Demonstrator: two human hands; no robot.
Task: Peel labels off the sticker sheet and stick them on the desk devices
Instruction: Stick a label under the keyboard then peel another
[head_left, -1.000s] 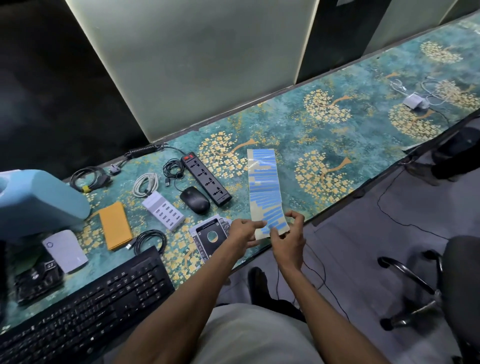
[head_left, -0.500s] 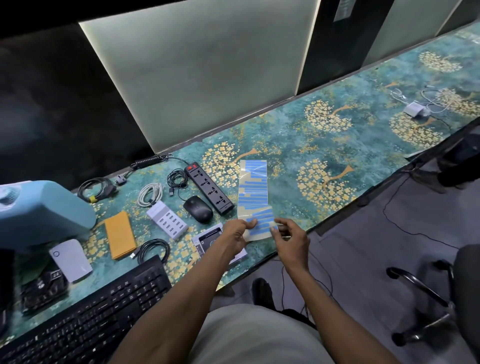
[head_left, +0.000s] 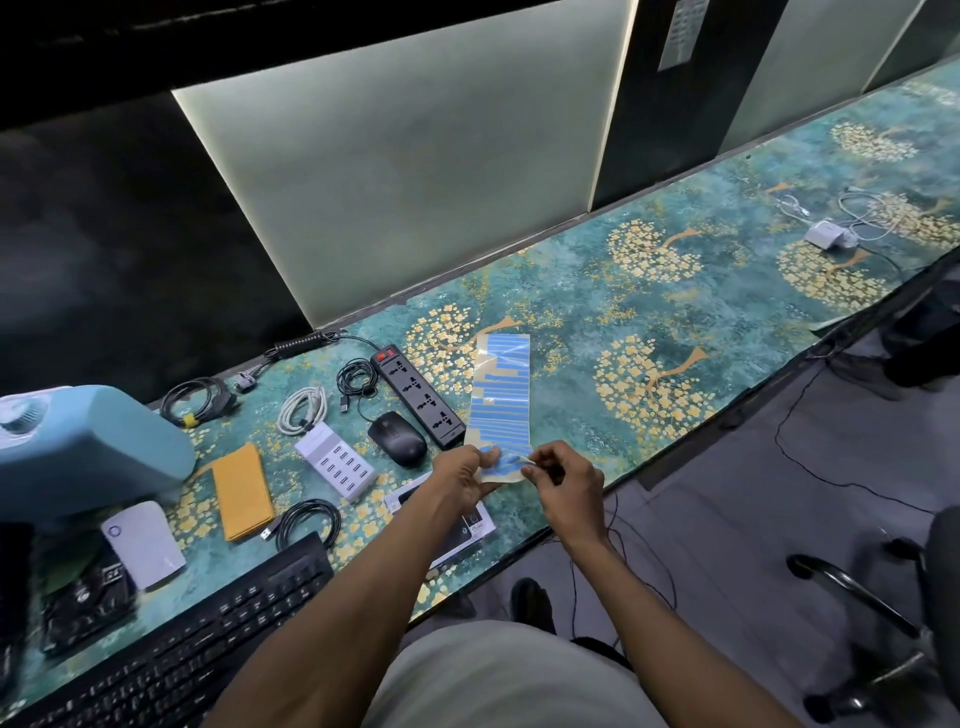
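Your left hand (head_left: 460, 475) holds the near end of the sticker sheet (head_left: 500, 402), and your right hand (head_left: 563, 486) pinches a blue label (head_left: 511, 460) at its corner. No writing on the labels is readable (too small). Beyond your left hand lie a black mouse (head_left: 397, 438) and a power strip (head_left: 420, 396) on the teal desk (head_left: 675, 291) with golden trees.

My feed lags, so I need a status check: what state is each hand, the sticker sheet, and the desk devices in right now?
left hand: grips the sheet's near end
right hand: pinches a label corner
sticker sheet: held up, several labels gone
label: partly lifted
mouse: on the desk, no label seen
power strip: on the desk, no label seen
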